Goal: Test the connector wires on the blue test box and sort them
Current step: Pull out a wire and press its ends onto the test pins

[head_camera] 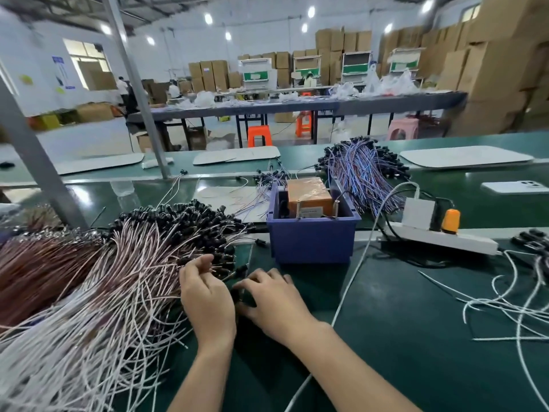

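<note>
Grips curled, palms down: left hand (208, 298) round connector wires (133, 263), right hand (276, 304) round black connector (237, 292).

Green bench mat (401, 337) is looking smooth w/ soft sheen. Blue test box (312, 242) is showing matt plastic; orange block (309, 194) inside is gleaming, prob. under clear film. Connector wires (124, 263) are wearing smooth plastic insulation. Power strip (463, 243) is looking like glossy white plastic.

A white power strip (469, 242) lies near a phone (514, 187); an orange stool (260, 135) stands behind.
</note>
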